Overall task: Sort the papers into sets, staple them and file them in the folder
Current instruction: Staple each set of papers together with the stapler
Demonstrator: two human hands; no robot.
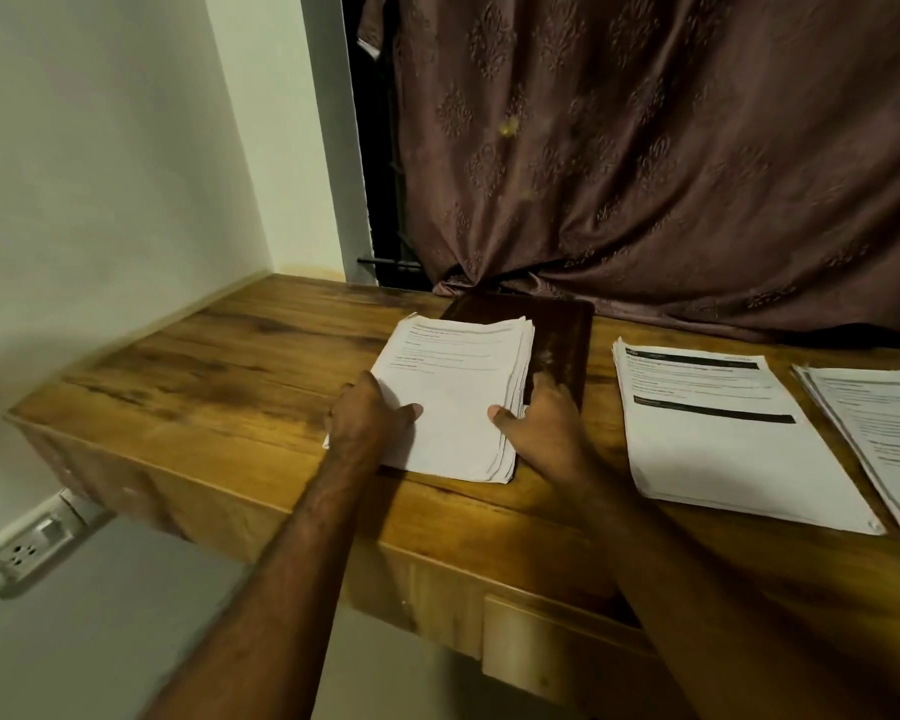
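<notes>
A thick stack of white printed papers point(453, 387) lies on a dark brown folder point(562, 350) at the middle of the wooden desk point(204, 366). My left hand point(367, 418) holds the stack's near left edge, thumb on top. My right hand point(536, 423) grips the stack's near right edge, thumb on the top sheet and fingers down its side against the folder. Two more paper sets lie to the right: one with black header bars point(718, 433) and another at the frame's edge point(884, 439). No stapler is in view.
A brown patterned curtain point(645, 148) hangs behind the desk and drapes onto its back edge. A white wall point(100, 174) closes off the left side. A wall socket point(27, 548) sits below the desk's left end.
</notes>
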